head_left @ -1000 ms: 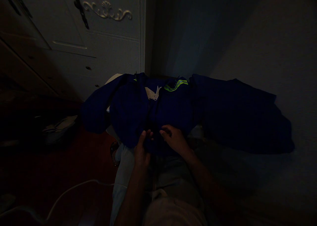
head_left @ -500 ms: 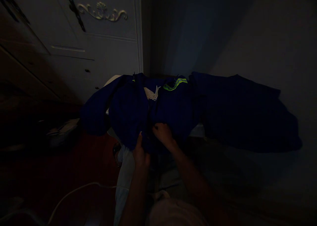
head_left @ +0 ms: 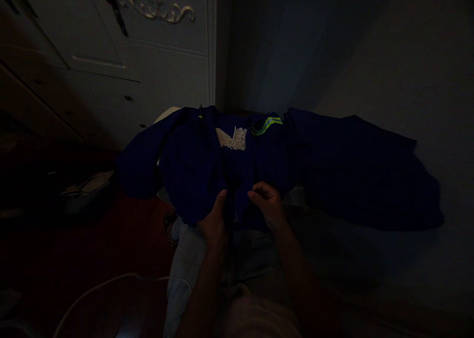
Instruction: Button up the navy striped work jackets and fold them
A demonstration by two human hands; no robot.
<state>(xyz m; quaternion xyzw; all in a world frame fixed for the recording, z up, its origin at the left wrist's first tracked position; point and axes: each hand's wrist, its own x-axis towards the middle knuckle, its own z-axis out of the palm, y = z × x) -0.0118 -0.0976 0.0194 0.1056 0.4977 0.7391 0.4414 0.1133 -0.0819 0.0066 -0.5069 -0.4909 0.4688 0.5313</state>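
A dark blue jacket (head_left: pixel 192 165) with a yellow-green striped collar (head_left: pixel 265 125) and a white label lies spread across my lap and the bed. My left hand (head_left: pixel 214 220) pinches the left front edge near the hem, thumb up on the cloth. My right hand (head_left: pixel 267 204) is curled closed on the right front edge just beside it. The two hands are a few centimetres apart at the jacket's front opening. The room is very dim.
A white wardrobe (head_left: pixel 155 66) with ornate trim stands at the back left. More dark blue cloth (head_left: pixel 363 170) lies on the bed (head_left: pixel 418 81) to the right. A white cable (head_left: pixel 107 286) runs over the red floor at the lower left, near a pale bundle (head_left: pixel 83 187).
The hands have parted a little; the right hand moved right and the jacket's front opened, showing more of the white label. The view shifted slightly.
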